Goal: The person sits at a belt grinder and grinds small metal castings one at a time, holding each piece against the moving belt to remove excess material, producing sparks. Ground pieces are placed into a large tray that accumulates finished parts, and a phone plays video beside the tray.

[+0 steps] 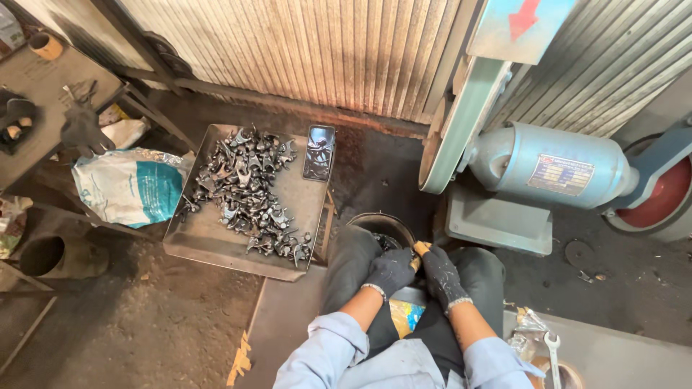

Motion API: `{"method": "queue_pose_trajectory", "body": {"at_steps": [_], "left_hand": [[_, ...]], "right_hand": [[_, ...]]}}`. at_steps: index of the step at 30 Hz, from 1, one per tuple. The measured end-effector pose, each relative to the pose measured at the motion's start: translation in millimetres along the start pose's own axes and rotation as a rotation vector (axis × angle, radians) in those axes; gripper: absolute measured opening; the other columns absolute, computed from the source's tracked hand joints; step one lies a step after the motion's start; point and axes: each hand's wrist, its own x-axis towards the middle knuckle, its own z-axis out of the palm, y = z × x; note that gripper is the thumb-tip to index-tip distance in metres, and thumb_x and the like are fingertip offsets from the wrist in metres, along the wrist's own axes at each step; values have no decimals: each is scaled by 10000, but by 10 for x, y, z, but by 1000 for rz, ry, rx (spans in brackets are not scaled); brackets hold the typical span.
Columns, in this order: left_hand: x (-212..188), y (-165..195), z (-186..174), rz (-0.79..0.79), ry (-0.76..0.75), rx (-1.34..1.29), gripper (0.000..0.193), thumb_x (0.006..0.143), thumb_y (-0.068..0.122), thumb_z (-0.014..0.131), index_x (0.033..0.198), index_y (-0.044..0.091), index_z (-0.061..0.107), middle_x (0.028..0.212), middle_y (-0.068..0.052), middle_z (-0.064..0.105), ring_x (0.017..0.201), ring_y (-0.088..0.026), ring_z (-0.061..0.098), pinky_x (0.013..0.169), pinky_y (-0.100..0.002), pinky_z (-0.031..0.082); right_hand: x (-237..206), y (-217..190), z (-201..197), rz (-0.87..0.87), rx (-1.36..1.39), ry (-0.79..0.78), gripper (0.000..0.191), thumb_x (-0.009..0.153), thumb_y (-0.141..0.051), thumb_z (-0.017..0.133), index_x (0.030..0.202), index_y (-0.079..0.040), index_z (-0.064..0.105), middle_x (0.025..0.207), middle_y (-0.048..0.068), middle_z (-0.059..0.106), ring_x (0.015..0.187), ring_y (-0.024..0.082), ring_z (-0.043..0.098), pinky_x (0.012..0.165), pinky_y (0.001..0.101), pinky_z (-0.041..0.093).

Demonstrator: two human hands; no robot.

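- Gripping one small yellowish part (419,248), gloved left hand (389,272) and right hand (441,276) close together over a dark bucket's rim (362,220).
- Tray (216,248) edge lies near left; grinder base (497,223) borders right.

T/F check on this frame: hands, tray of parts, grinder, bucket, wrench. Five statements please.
1. Both hands wear dark gloves: the left hand and the right hand. True.
2. The metal tray is empty. False: a pile of small dark metal parts lies on it.
3. The bench grinder stands to the person's right front. True.
4. The hands are apart, one on the tray. False: they meet between the knees, just above a round bucket, around a small yellowish piece.
5. A wrench lies on the tray. False: it lies on the floor by the right elbow.
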Motion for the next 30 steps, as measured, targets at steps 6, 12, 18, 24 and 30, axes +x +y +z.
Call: {"method": "queue_pose_trajectory", "body": {"at_steps": [6,12,18,24,30], "left_hand": [[-64,5,-83,23,11,6,333,959,356,531,1139,140,709,1121,-157,729,1044,-364,686,880,-507,539],[-90,38,-106,52,9,13,329,959,339,533,1176,147,688,1108,-161,731,1032,-364,691,877,-501,543],[-66,-8,-82,52,7,39,341,977,375,541,1165,135,694,1121,-165,727,1047,-362,689,878,-497,546],[-111,83,-115,22,-3,37,383,964,392,572,1196,109,684,1195,-170,701,1101,-360,663,903,-499,525],[-33,-378,-908,216,768,606,428,905,234,593,1272,18,638,1229,-160,652,1124,-312,673,1021,-460,541]], "right_hand": [[-119,-104,70,11,12,-89,395,955,-402,591,1214,-115,676,915,49,673,799,165,638,619,334,551],[-62,-82,57,7,7,-133,366,981,-392,566,1172,-100,676,844,71,658,731,185,624,618,342,536],[-44,-32,69,-95,-27,-153,398,986,-388,580,1176,-61,703,884,53,691,792,161,643,638,320,544],[-57,-107,84,43,140,-129,358,954,-370,585,1186,-111,669,924,63,662,807,196,636,619,376,559],[98,5,90,71,155,-180,323,952,-342,593,1159,-120,704,948,69,692,837,206,640,635,358,496]]}}
